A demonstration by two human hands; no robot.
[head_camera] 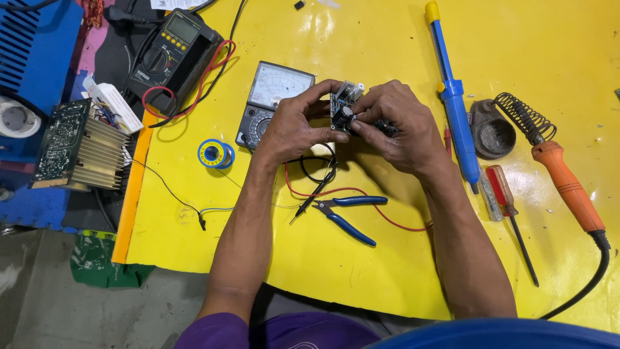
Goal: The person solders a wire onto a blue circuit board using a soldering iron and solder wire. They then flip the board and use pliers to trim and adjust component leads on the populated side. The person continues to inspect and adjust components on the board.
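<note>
Yellow sheeting covers the bench (387, 258). Above it, beside an analog meter (271, 97), the left hand (294, 129) and right hand (397, 126) each close their grip on a small circuit board (342, 110). Blue-handled pliers (349, 216) lie below.

Landmark: blue-handled cutters (349, 213) on yellow mat (361, 271).
- Below cutters: bare mat, open passage between forearms.
- Above: probe leads (316, 178), then analog meter (271, 102), block approach.
- Left: solder spool (216, 154), thin wire (174, 194); gaps between.
- Right: screwdriver (513, 216), blue desoldering pump (453, 97), soldering iron (568, 187) form crowded barrier.
</note>
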